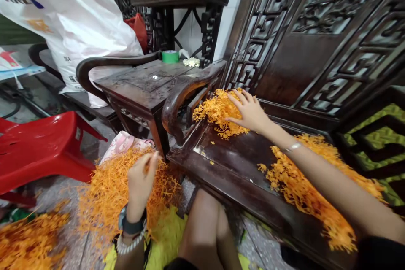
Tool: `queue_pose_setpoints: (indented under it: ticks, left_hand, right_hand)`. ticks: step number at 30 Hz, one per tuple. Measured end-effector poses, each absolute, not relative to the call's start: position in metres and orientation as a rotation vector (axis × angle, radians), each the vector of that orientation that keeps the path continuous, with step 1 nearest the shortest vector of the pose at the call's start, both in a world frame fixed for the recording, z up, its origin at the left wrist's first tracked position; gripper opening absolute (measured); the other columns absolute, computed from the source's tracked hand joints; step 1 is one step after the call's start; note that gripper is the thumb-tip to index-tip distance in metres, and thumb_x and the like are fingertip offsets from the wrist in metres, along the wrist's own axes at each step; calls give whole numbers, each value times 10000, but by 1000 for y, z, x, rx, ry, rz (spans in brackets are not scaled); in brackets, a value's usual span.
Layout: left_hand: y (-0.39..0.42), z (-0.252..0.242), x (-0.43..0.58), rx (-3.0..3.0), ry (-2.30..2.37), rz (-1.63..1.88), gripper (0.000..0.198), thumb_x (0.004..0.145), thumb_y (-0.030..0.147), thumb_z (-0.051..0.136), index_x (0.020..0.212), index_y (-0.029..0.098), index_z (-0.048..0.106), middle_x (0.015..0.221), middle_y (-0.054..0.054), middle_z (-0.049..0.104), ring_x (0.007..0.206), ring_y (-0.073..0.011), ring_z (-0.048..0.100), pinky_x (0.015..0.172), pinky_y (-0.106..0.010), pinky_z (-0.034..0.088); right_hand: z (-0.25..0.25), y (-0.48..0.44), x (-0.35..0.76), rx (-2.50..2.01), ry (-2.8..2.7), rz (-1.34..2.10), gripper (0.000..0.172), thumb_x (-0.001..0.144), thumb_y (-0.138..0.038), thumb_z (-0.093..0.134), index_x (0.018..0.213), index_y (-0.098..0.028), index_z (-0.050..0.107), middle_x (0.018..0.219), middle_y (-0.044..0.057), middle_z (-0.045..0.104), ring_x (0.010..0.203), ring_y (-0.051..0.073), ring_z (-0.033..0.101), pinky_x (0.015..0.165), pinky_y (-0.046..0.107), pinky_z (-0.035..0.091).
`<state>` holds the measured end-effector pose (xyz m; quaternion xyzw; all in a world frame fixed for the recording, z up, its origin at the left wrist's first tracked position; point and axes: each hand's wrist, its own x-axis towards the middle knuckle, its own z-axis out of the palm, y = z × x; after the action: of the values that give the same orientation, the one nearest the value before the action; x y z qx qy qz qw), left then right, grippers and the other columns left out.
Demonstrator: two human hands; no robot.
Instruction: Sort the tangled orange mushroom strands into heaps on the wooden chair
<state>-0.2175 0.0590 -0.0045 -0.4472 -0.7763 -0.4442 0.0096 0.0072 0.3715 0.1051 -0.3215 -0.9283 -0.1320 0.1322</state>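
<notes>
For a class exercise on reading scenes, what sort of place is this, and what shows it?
Probably a home living room doubling as a workspace: a carved wooden bench, a dark side table, and orange pieces heaped on the bench.

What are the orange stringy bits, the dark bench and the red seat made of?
The orange bits look like thin, matt moulded plastic, judging by their repeated branching shapes, though I can't be sure. The dark bench seems to be polished or varnished wood: deep brown, with soft glints. The red seat is probably smooth, glossy plastic: one even colour with bright highlights.
</notes>
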Motion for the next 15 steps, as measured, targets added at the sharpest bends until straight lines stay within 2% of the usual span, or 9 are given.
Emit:
queue_pose_setpoints:
  ticks: [3,5,6,8,11,13,15]
  left_hand:
    - [132,51,-175,-2017,-2006,-1447,249,956,348,443,993,205,642,903,-40,708,853,-175,648,814,-277,483]
    - [193,71,-158,-2109,-1880,-1243,334,924,342,517,1194,161,592,1099,-97,685,1057,-220,603,936,-335,453]
    - [222,76,-154,-2060,-1864,-1138,424,893,326,571,1267,128,550,1256,-145,617,1202,-261,526,1014,-387,406]
    - [273,77,-151,-1992,-1901,-978,491,808,261,685,1255,93,570,1438,-194,462,1360,-319,365,1111,-480,286]
    - [310,73,-154,-2048,-1958,-928,181,846,215,635,977,117,711,1244,-152,646,1200,-281,546,1112,-478,293]
    - [308,75,-154,-2019,-1928,-1021,195,907,220,547,960,142,716,1159,-109,699,1095,-233,614,1078,-443,350]
    - [295,83,-152,-1939,-1796,-1196,211,925,221,515,999,165,705,1206,-77,683,1100,-207,614,1050,-408,391]
  right_hand:
    - [83,396,-22,-1195,-2739,-198,1063,704,-631,673,1522,-143,201,1574,201,114,1418,496,39,1044,742,182]
    - [65,402,-25,-1185,-2742,-101,1081,709,-579,687,1522,-89,169,1564,211,153,1426,476,45,1074,700,211]
    - [57,402,-22,-1140,-2708,-80,1071,726,-541,682,1523,-67,144,1557,207,187,1435,450,64,1101,652,232]
    - [43,401,-13,-1087,-2588,-58,1046,764,-481,657,1519,-28,93,1540,204,245,1439,396,143,1137,539,273]
    - [30,402,2,-1194,-2426,-66,1011,779,-473,640,1504,2,119,1509,218,308,1392,366,290,1126,464,317]
    - [26,408,5,-1274,-2391,-106,970,776,-467,642,1486,8,183,1495,222,333,1365,371,331,1112,473,323]
    - [25,418,1,-1299,-2382,-161,929,788,-429,632,1484,-1,189,1505,215,317,1385,381,285,1121,504,283]
